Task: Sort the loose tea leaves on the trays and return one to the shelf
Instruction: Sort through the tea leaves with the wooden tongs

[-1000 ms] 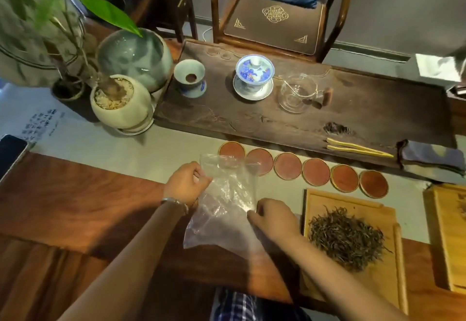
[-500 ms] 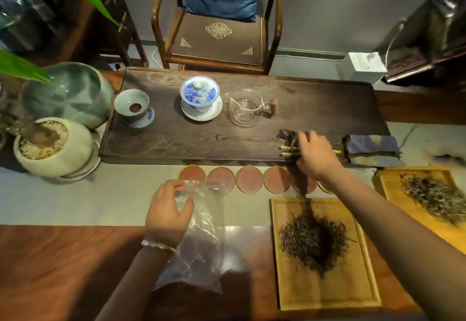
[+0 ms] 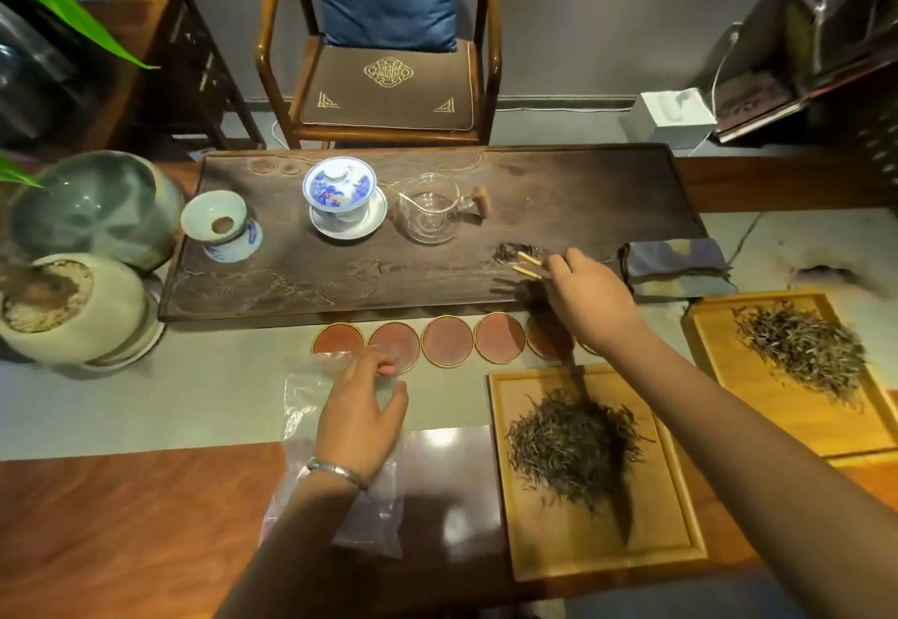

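Head view: right hand [image 3: 590, 300] pinches bamboo tongs [image 3: 529, 264] on the tea tray [image 3: 340, 273].
Left hand [image 3: 362, 416], fingers loosely spread, rests on a clear plastic bag [image 3: 306, 390].

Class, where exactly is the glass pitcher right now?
The glass pitcher stands on the dark tea tray, just right of the blue-and-white lidded cup.

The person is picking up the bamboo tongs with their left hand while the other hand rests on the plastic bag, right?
Not quite. It is the right hand that grips the bamboo tongs on the dark tea board. The left hand is the one resting on the plastic bag. The head view shows this.
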A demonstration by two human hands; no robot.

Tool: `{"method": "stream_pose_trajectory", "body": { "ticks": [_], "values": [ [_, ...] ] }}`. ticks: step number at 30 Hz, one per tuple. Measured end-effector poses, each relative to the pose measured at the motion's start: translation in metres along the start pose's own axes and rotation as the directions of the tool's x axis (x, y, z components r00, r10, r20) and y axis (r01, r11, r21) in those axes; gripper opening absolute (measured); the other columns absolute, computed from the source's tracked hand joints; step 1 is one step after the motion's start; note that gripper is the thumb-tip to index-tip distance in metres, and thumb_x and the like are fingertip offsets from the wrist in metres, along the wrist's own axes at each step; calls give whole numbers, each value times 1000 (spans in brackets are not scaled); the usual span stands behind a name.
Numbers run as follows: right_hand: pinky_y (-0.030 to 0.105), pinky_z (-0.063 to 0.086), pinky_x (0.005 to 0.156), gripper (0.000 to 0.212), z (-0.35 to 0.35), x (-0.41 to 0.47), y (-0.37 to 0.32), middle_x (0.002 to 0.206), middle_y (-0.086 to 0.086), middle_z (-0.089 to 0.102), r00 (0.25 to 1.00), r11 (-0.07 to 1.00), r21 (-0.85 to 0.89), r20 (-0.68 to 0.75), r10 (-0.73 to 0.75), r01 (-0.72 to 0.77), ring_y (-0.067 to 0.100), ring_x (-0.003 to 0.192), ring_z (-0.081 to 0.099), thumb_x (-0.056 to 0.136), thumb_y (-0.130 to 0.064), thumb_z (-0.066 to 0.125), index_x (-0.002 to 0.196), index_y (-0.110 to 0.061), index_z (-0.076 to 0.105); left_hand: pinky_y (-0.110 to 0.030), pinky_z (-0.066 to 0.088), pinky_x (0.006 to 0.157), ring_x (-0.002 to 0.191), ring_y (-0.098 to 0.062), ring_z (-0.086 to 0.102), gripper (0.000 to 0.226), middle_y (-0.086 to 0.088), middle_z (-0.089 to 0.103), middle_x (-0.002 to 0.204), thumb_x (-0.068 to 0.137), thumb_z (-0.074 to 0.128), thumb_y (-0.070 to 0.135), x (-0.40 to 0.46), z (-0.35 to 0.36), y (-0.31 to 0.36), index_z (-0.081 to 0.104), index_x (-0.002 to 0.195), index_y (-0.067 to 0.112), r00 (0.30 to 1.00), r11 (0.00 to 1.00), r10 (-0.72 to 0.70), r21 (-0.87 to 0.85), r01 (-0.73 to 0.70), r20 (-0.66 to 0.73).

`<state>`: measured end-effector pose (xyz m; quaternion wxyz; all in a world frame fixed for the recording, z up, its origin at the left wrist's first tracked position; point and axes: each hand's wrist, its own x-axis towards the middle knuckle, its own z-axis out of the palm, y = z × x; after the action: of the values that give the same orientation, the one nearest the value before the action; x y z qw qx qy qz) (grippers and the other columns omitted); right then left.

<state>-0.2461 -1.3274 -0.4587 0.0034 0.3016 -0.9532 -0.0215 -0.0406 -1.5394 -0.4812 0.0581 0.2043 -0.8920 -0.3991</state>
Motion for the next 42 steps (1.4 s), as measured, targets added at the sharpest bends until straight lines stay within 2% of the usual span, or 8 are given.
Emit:
{"method": "stream_pose_trajectory", "body": {
  "ticks": [10, 17, 19, 22, 26, 34, 39, 42],
  "values": [
    [27, 44, 54, 32, -17, -155, 19, 104, 2, 55, 994, 945, 324, -75, 79, -51, 20, 78, 60, 95, -38, 45, 121, -19, 50, -26, 52, 78, 86, -8, 60, 22, 5, 61, 98, 86, 63, 18, -73, 54, 40, 57, 107, 22, 998, 998, -46, -36, 44, -49],
    [35, 54, 60, 38, 6, -243, 17, 96, 2, 67, 996, 856, 508, 55, 76, -94, 20, 76, 66, 94, -39, 46, 127, -20, 48, 7, 31, 73, 84, 17, 48, 15, 26, 45, 86, 88, 60, 18, -133, 115, 56, 52, 96, 28, 994, 997, -36, -78, 29, -99],
    [37, 52, 48, 36, 15, -253, 16, 76, -3, 64, 995, 861, 499, 70, 78, -103, 18, 59, 63, 92, -46, 41, 117, -20, 43, 5, 32, 75, 82, 8, 48, 12, 22, 46, 89, 90, 58, 21, -141, 132, 52, 53, 100, 28, 992, 995, -55, -84, 46, -109],
    [22, 39, 35, 28, 28, -255, 15, 62, -10, 54, 994, 867, 488, 21, 105, -101, 11, 45, 53, 91, -42, 47, 108, -20, 43, -5, 36, 77, 90, -1, 48, 17, 12, 50, 98, 92, 52, 23, -145, 153, 40, 56, 109, 20, 987, 997, -56, -67, 47, -149],
    [10, 23, 35, 22, 41, -246, 17, 62, -14, 45, 989, 875, 463, 25, 143, -138, 10, 44, 52, 90, -37, 54, 104, -24, 43, -6, 35, 77, 95, 11, 47, 19, 17, 48, 98, 90, 52, 20, -143, 170, 28, 55, 109, 22, 966, 987, -90, -151, 54, -242],
    [8, 33, 43, 22, 64, -245, 26, 63, -20, 51, 965, 789, 562, 66, 255, -247, -7, 49, 46, 87, -50, 47, 96, -50, 28, 0, 35, 71, 87, 11, 53, 17, 24, 57, 95, 83, 43, 40, -145, 185, 11, 54, 95, 40, 905, 977, -154, -197, 80, -397],
    [11, 34, 45, 16, 58, -240, 7, 68, -23, 49, 986, 811, 570, -6, 165, -132, -5, 54, 47, 88, -52, 41, 99, -43, 34, 4, 31, 74, 90, 17, 49, 20, 21, 55, 91, 81, 48, 18, -143, 185, 14, 57, 97, 28, 906, 986, -121, -154, 63, -406],
    [23, 41, 47, 17, 61, -242, -4, 74, -16, 52, 995, 841, 535, 7, 100, -88, 6, 60, 54, 92, -51, 40, 100, -37, 35, 4, 31, 74, 91, 16, 50, 20, 20, 55, 92, 81, 44, 28, -143, 184, 16, 56, 97, 27, 910, 984, -122, -166, 59, -397]
  ]
}}
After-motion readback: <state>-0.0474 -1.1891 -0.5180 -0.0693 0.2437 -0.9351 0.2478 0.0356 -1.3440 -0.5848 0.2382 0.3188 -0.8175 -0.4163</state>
